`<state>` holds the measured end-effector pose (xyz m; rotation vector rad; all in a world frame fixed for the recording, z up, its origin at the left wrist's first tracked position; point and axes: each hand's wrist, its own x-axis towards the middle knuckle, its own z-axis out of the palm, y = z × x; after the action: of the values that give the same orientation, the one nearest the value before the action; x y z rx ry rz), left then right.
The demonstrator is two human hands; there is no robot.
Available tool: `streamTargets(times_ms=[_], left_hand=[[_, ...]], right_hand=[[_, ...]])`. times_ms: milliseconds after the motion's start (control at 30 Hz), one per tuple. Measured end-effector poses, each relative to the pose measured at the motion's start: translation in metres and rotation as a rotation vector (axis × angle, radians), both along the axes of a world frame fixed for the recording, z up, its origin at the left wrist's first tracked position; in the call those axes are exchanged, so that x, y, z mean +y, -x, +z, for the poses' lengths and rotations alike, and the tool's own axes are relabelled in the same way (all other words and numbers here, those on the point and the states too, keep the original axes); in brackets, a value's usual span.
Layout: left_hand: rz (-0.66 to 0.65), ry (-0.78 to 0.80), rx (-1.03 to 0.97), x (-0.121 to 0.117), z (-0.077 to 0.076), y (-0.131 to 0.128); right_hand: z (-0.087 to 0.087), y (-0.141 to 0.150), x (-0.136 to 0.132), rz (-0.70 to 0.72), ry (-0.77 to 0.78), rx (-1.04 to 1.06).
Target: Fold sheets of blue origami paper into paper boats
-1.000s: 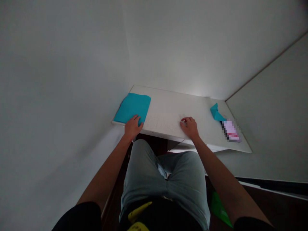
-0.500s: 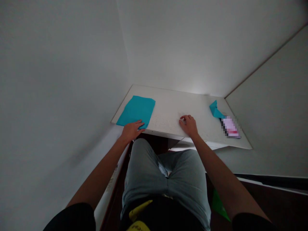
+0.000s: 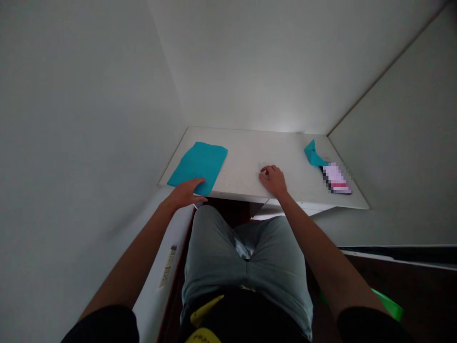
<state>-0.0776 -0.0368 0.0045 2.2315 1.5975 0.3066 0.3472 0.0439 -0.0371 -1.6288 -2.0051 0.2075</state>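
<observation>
A sheet of teal paper (image 3: 202, 162) lies flat on the left side of the white desk (image 3: 246, 157). My left hand (image 3: 183, 193) is at its near edge, the fingers reaching over the corner and the thumb spread apart below, just off the desk's front edge. My right hand (image 3: 274, 181) rests on the bare desktop right of the paper, fingers loosely curled with a gap between thumb and index finger and nothing visible in them. Over by the right wall, a folded teal paper piece (image 3: 312, 155) touches the top of a phone (image 3: 335, 178) whose screen is pixelated.
Walls close in the desk at the left (image 3: 107, 143), back and right. My legs in grey-blue jeans (image 3: 246, 257) are below its front edge. A wall socket (image 3: 167, 267) sits low on the left, and a green object (image 3: 389, 305) is on the dark floor at the right.
The thumb and fingers of my left hand have spread wider at the paper's near corner. My right hand keeps its curled pose, while the whole view has shifted a little.
</observation>
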Motion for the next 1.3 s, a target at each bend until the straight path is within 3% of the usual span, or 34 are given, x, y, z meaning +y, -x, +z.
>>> streamTargets(times_ms=[300,467,667,867,1000,1100,1300], left_hand=[[0.010,0.005,-0.064,0.009,0.001,0.002],[0.078,-0.045,-0.040,0.020,0.013,0.006],[0.276,-0.128,-0.058,0.036,0.029,0.004],[0.083,0.115,0.016,0.066,0.046,0.013],[0.208,-0.073,0.050,0.069,0.061,0.006],[0.216,-0.211,-0.219,0.067,0.082,-0.022],[0.195,-0.248,-1.258,0.080,0.132,-0.089]], right_hand=[[0.001,0.004,0.000,-0.010,0.009,0.012],[0.002,0.004,-0.001,-0.014,0.011,0.013],[0.003,0.006,-0.001,-0.028,0.029,0.013],[0.003,0.005,-0.001,-0.029,0.036,0.003],[0.002,0.005,-0.001,-0.026,0.045,0.002],[0.000,0.005,0.000,-0.020,0.042,0.001],[-0.005,0.003,0.003,-0.020,0.005,0.130]])
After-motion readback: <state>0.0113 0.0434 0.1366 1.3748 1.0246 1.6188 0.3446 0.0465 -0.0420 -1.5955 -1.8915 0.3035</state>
